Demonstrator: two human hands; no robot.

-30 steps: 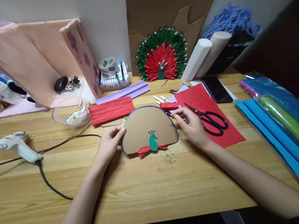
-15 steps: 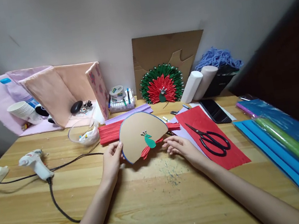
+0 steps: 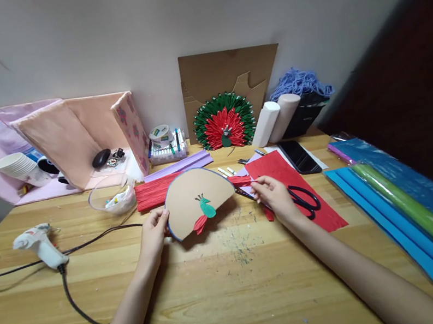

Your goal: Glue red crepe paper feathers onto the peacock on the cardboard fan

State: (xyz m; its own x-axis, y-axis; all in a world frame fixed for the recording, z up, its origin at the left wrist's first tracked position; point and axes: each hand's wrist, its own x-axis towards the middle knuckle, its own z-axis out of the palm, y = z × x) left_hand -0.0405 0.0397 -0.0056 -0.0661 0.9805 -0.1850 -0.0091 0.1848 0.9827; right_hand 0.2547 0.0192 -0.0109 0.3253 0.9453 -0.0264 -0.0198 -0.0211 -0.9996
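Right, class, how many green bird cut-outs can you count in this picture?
2: one green bird cut-out on the half-round brown cardboard in the left hand; another at the bottom centre of the red-and-green fan at the back.

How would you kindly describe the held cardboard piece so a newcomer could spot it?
Over the wooden table, find the left hand. It holds a half-round cardboard piece; unlike the red-and-green fan behind it, its brown face is mostly bare, with a small green bird.
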